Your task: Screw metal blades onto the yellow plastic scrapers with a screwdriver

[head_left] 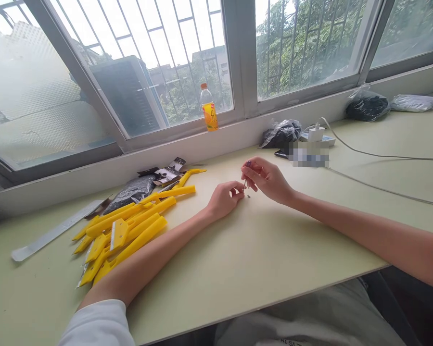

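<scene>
My right hand (262,177) is closed around the dark handle of a small screwdriver (244,183), whose thin shaft points down. At its tip, the thumb and fingers of my left hand (227,196) are pinched together near the tabletop. Whatever the left fingers hold is too small to make out. Right beside the fingertips, a tiny grey piece (248,196) lies on the pale table (274,259).
Several yellow scrapers (130,228) are piled at the left, by a black plastic bag (133,191) and small boxes (169,172). A bottle (210,110) stands on the sill. Cables (375,154), a white charger (315,133) and bagged items (368,105) are at the back right.
</scene>
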`<state>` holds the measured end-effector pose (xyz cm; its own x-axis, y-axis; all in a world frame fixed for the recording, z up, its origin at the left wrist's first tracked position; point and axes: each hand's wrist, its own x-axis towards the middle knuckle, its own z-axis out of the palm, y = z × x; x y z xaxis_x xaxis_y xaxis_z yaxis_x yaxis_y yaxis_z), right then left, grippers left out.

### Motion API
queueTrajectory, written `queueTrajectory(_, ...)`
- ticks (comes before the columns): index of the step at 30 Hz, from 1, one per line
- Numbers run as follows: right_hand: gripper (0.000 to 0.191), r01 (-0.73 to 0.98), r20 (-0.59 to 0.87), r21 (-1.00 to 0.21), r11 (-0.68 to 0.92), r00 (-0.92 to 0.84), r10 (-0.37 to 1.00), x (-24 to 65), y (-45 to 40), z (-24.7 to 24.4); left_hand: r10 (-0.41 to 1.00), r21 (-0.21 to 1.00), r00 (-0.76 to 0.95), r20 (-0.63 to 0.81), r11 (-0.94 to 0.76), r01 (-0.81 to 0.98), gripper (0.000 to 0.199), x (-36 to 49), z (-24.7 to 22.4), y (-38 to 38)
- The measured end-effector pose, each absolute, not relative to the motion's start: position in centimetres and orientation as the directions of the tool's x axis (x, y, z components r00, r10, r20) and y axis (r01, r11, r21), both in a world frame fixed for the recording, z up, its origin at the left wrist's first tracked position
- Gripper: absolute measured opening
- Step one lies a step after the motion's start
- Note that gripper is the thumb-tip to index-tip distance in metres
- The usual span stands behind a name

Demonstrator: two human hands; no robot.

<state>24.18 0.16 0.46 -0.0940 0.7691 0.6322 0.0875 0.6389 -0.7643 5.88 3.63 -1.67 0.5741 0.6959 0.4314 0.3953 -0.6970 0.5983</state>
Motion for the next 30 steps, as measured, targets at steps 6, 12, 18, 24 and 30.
queueTrajectory(6, 0.030, 0.090, 0.637, -0.759, 0.644, -0.097, 0.765, 24.13, 0.19, 0.55, 0.698, 0.593, 0.574, 0.428, -0.696, 0.405, 0.013, 5.89, -1.60, 3.64)
queueTrajectory(12, 0.030, 0.009, 0.612, -0.790, 0.614, -0.068, 0.788, 24.27, 0.41, 0.68, 0.706, 0.600, 0.568, 0.422, -0.688, 0.410, 0.016, 5.88, -1.63, 3.63)
queueTrajectory(18, 0.029, -0.008, 0.610, -0.791, 0.611, -0.065, 0.789, 23.82, -0.04, 0.88, 0.696, 0.592, 0.575, 0.430, -0.698, 0.402, 0.013, 5.87, -1.70, 3.70)
queueTrajectory(24, 0.035, 0.022, 0.627, -0.777, 0.630, -0.063, 0.776, 23.85, -0.04, 0.80, 0.692, 0.590, 0.578, 0.433, -0.702, 0.398, 0.013, 5.82, -1.80, 3.80)
queueTrajectory(30, 0.041, 0.015, 0.626, -0.777, 0.629, -0.076, 0.776, 24.35, 0.20, 0.72, 0.697, 0.588, 0.575, 0.428, -0.698, 0.409, 0.012, 5.83, -1.75, 3.80)
